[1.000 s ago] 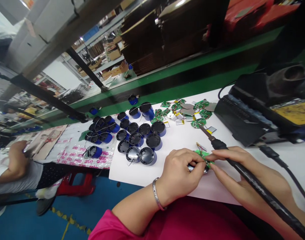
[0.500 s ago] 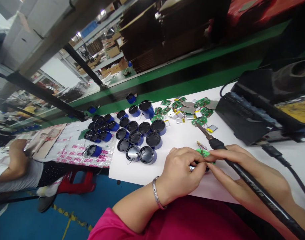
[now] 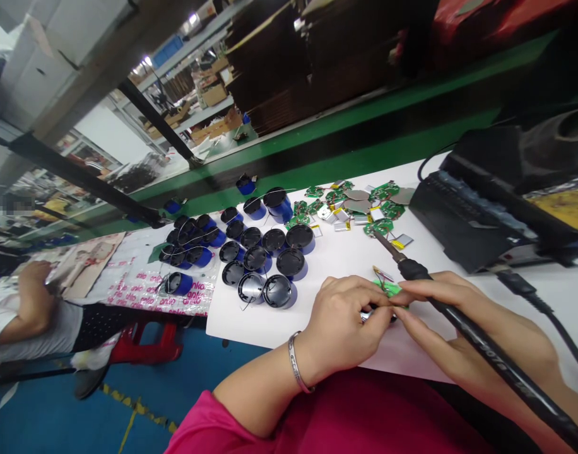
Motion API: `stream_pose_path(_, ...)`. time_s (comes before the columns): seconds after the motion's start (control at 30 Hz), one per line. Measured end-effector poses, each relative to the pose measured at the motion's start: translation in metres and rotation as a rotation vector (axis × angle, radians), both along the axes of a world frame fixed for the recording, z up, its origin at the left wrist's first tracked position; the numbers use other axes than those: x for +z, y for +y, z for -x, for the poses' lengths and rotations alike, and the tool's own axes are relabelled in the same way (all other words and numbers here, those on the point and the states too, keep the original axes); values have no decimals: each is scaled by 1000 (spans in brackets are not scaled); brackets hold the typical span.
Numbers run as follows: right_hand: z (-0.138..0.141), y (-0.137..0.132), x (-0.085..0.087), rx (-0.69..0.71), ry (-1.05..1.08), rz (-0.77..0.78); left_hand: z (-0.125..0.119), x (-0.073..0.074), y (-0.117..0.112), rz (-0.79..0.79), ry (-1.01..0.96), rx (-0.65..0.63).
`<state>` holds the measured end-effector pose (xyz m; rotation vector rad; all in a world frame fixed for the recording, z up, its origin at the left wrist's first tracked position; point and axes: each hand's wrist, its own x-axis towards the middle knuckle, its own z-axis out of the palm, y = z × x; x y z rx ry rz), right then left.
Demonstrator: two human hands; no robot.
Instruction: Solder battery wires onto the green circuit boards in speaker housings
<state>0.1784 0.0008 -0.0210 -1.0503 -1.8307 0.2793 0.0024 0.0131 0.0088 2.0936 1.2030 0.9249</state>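
Observation:
My left hand (image 3: pixel 348 325), with a silver bangle at the wrist, is closed in a pinch on a small green circuit board (image 3: pixel 388 288). Under its fingers a shiny metal and black part shows, mostly covered. My right hand (image 3: pixel 511 321) holds a black soldering iron (image 3: pixel 483 353) across the palm, its tip pointing away toward the loose boards. Thumb and forefinger of that hand meet my left fingertips at the edge of the board; what they pinch is hidden. A small battery with yellow tape (image 3: pixel 382 273) lies just beyond the board.
Several blue cups with black interiors (image 3: pixel 291 263) stand left of my hands. Green circuit boards (image 3: pixel 382 226) and silver batteries (image 3: pixel 402 241) are piled farther back. A black box-shaped unit (image 3: pixel 469 214) with a cable stands at right. Another person's arm (image 3: pixel 33 302) is far left.
My hands keep the same grip, with only slight finger movement around the board. A little more of the green board shows. The view has shifted slightly.

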Motion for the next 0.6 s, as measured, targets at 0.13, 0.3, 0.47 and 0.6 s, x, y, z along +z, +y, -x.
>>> stream_pose_path(0.13,-1,0,0,21,-19,-32,0,0,0,6,17,3)
stream_pose_path(0.3,-1,0,4,29,-6,-27,-1,2,0,17,8,2)
stream_pose_path(0.47,0,2,3,37,-9,-7,0,1,0,39,15,-9)
stream_pose_path(0.6,0,2,1,37,-12,-11,-1,1,1,37,17,-6)
